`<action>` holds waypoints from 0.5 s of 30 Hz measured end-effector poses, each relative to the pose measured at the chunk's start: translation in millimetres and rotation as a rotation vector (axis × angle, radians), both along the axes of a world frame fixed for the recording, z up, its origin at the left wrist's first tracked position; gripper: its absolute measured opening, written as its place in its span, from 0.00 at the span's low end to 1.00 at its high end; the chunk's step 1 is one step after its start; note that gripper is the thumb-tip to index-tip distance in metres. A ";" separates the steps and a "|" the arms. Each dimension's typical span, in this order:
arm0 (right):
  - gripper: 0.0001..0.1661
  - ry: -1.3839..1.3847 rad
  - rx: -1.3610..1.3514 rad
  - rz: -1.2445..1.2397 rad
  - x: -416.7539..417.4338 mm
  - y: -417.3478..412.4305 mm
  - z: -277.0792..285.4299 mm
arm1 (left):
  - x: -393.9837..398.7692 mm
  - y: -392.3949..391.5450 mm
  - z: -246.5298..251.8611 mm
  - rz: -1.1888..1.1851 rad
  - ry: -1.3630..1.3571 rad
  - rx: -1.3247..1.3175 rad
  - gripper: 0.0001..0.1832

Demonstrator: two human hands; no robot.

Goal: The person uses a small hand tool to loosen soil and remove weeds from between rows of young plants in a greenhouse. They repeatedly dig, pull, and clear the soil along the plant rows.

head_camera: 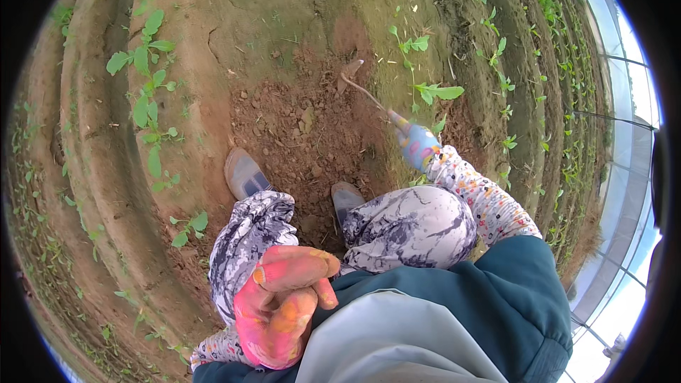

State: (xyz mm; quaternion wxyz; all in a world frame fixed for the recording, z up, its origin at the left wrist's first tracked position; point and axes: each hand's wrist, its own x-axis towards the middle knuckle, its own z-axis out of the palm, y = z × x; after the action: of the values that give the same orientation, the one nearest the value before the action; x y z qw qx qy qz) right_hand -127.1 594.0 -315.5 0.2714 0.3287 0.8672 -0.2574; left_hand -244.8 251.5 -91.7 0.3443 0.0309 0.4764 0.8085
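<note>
My right hand (417,144), in a light blue patterned glove, grips a small hand hoe (364,90). The hoe's thin curved neck runs out from the fingers, and its soil-covered blade meets the ground ahead of my feet. Its handle is hidden inside the hand. In a pink and orange glove, my left hand (284,306) is curled in front of my lap, with nothing visible in it. Between the two plant rows lies loosened reddish-brown soil (298,127). Leafy seedlings (436,92) grow just beyond my right hand.
A row of green seedlings (143,61) runs along the left. My shoes (246,173) stand on the soil, and my knees are bent close above them. More furrows (553,117) with small plants curve away at the right, beside a translucent greenhouse wall (625,170).
</note>
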 end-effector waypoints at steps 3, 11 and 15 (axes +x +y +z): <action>0.31 0.076 0.085 0.005 -79.2 13.1 3.5 | 2.4 -1.8 5.5 0.047 -0.018 -0.027 0.12; 0.18 0.249 0.177 0.064 -307.8 72.6 -103.2 | -21.5 -21.6 24.2 -0.029 0.073 -0.304 0.09; 0.30 -0.438 0.859 1.305 -349.1 149.5 -217.9 | -32.1 -21.8 27.7 -0.064 -0.050 -0.349 0.08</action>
State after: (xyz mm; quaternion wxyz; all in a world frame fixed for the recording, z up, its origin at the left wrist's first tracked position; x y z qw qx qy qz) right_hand -476.2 743.5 -533.5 0.3807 -0.1251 0.8345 0.3782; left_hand -276.9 229.7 -64.0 0.3817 -0.0343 0.5994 0.7028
